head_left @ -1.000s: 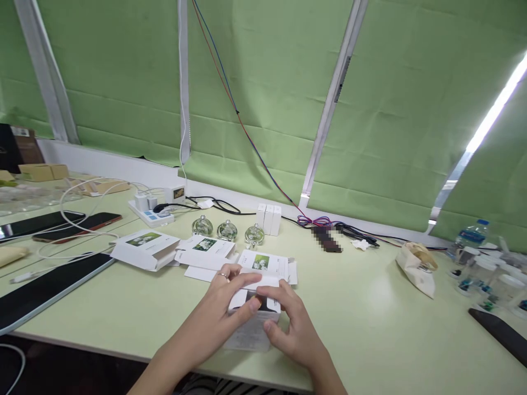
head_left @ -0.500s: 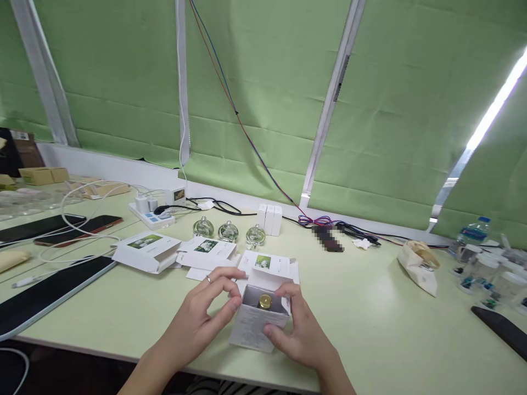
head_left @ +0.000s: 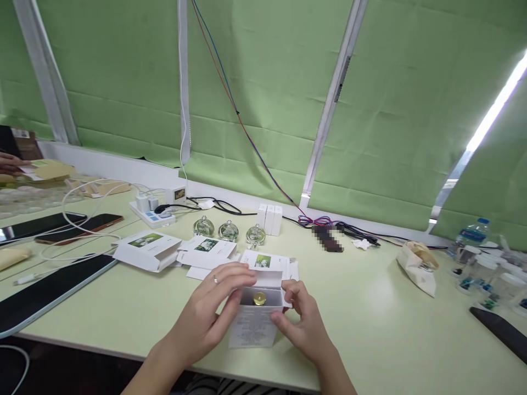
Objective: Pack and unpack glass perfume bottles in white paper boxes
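Note:
An upright white cardboard box (head_left: 252, 329) stands near the table's front edge with its top open. Inside it shows the round gold cap (head_left: 259, 299) of something whose body is hidden. My left hand (head_left: 209, 315) is closed at the box's upper left edge, fingers bent over the top and thumb against the side. With thumb and fingers, my right hand (head_left: 303, 323) grips the upper right corner and side flap. Just behind lie flattened white cartons with flower pictures: a right one (head_left: 263, 260), a middle one (head_left: 208, 248) and a left one (head_left: 149, 247).
Three round glass bottles (head_left: 228, 231) stand behind the cartons, near small white boxes (head_left: 269, 219). Phones (head_left: 78, 227), white cables and a power strip (head_left: 152, 216) lie left. Another person's hand (head_left: 10, 163) is far left. A cloth bag (head_left: 416, 269) and jars (head_left: 486, 271) are right.
The box has straightened from a slight tilt. My left hand has moved up and over its left edge; my right hand has shifted slightly at the right flap. Another person's hand has appeared far left.

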The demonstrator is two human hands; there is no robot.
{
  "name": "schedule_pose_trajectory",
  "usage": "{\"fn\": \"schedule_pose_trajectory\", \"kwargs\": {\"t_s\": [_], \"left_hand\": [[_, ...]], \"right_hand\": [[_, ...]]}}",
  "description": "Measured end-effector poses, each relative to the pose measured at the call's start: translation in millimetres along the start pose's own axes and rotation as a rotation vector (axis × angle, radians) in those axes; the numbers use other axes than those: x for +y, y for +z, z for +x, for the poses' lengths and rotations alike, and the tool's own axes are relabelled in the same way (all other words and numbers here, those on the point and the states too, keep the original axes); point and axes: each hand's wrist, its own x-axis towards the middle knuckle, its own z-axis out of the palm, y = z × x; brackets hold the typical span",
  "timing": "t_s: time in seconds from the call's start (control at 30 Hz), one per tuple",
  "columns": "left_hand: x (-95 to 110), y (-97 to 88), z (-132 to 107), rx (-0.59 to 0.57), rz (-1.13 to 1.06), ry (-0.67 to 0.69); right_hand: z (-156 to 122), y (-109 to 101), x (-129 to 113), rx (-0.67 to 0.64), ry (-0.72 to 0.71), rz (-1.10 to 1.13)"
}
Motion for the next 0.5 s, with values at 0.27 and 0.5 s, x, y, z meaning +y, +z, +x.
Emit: {"fn": "schedule_pose_trajectory", "kwargs": {"t_s": [0.27, 0.5], "left_hand": [[0, -4.5, 0, -0.255, -0.053, -0.236], [29, -28.5, 47, -0.6, 0.128, -0.045]], "right_hand": [[2, -2, -1, -0.043, 0.033, -0.004], [1, -1, 1, -0.067, 0.03, -0.011]]}}
